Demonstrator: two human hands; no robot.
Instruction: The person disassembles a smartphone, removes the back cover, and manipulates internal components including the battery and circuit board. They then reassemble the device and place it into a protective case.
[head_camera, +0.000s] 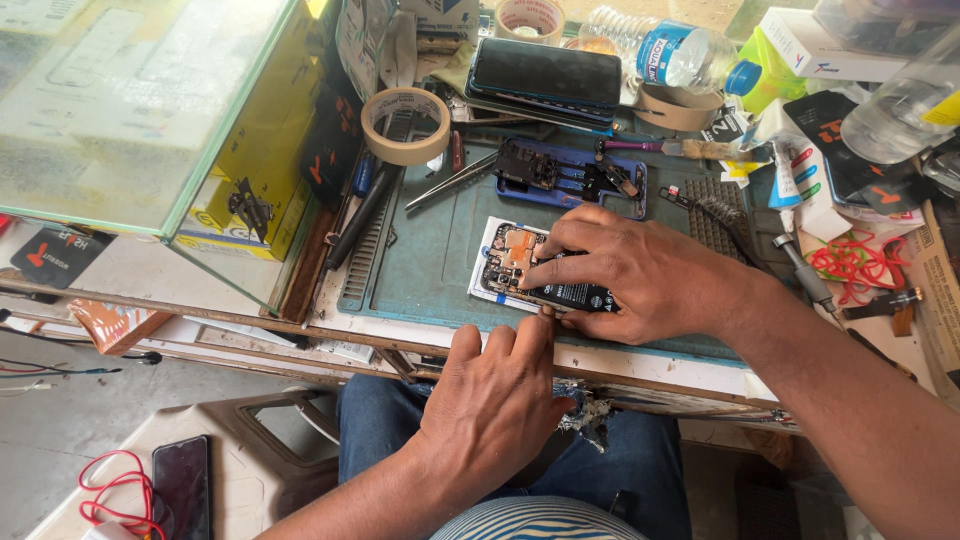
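Right hand (625, 275) lies curled over the opened phone (520, 270) on the teal mat (430, 260) at the bench's near edge, fingers pressing its black battery (575, 296). Left hand (495, 395), fingers bent, fingertip at the phone's near edge. Risk: a slipping fingertip could dent the battery or push the phone off the bench.

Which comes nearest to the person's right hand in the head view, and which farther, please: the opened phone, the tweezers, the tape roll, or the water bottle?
From the right hand:
1. Opened phone, under its fingers on the mat.
2. Tweezers, up and to the left on the mat.
3. Tape roll, farther up-left.
4. Water bottle, at the back.
The last two are close to call.
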